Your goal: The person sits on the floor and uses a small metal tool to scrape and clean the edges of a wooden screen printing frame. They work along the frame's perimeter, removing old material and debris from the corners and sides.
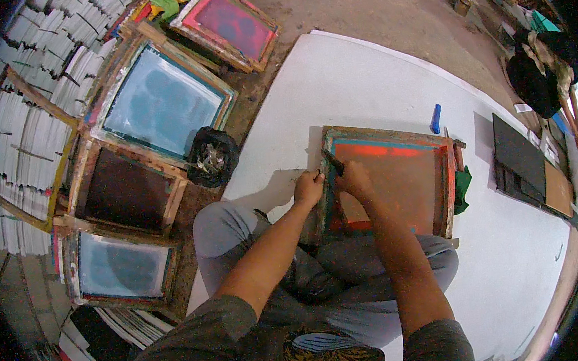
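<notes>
A wooden screen-printing frame (388, 135) rests on the white board in front of my crossed legs, its mesh brownish with orange and teal paint along the inner edges. My right hand (356, 178) is closed round a dark, narrow tool (332, 161) over the frame's left side. What kind of tool it is cannot be made out. At the frame's outer left edge, my left hand (309, 188) is closed with the fingertips together. A small dark bit shows at those fingertips, too little to name.
The large white board (284, 107) lies under me. A blue-handled tool (435, 119) and green cloth (462, 190) are beside the frame. Black sheets (518, 158) lie right. More printing frames (163, 102), a black bag (212, 157) and stacked paper (23, 159) stand left.
</notes>
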